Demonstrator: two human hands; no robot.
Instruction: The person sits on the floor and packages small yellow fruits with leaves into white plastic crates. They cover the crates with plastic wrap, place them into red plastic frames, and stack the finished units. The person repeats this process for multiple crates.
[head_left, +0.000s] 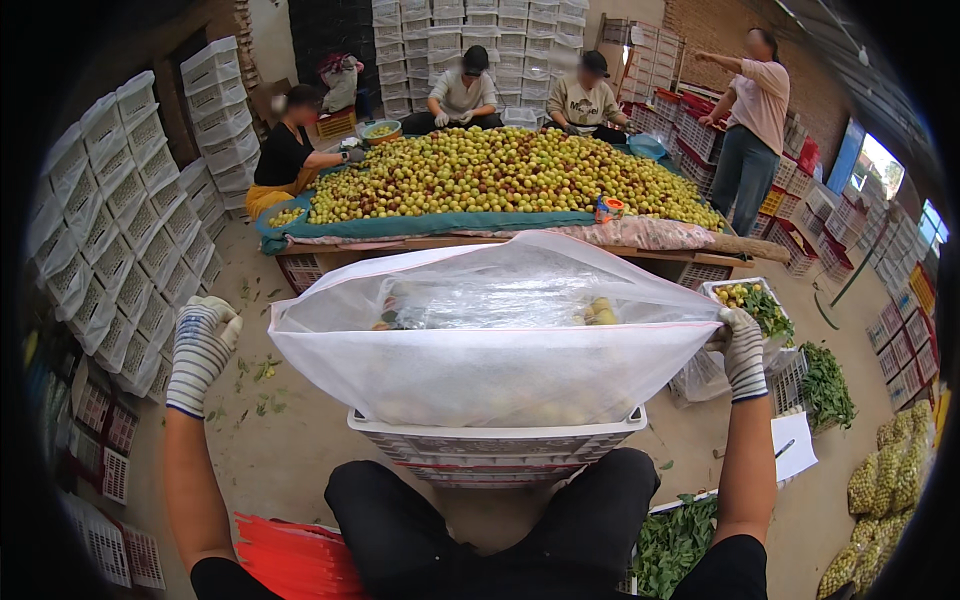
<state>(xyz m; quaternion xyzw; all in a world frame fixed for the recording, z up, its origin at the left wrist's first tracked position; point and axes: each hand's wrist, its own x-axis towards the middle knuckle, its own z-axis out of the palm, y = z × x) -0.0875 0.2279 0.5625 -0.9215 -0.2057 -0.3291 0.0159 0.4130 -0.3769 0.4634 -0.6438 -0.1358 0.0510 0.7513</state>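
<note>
My left hand (204, 349), in a striped knit work glove, is raised left of a white fabric bag, apart from it, with nothing seen in it. The thumb and fingers are curled but do not plainly meet. My right hand (741, 349), gloved alike, pinches the right corner of the bag's mouth. The translucent white bag (480, 367) is spread wide over a white plastic crate (495, 442) between my knees. Inside the bag's mouth lies clear plastic film (491, 300), with some yellow-green fruit (600, 311) beside it.
Ahead, a large pile of round fruit (495, 172) covers a raised platform; several people sit or stand around it. Stacked crates (124, 225) rise at the left. Leafy crates (825, 382), paper with a pen (791, 446) and mesh bags of fruit (881, 480) are at the right.
</note>
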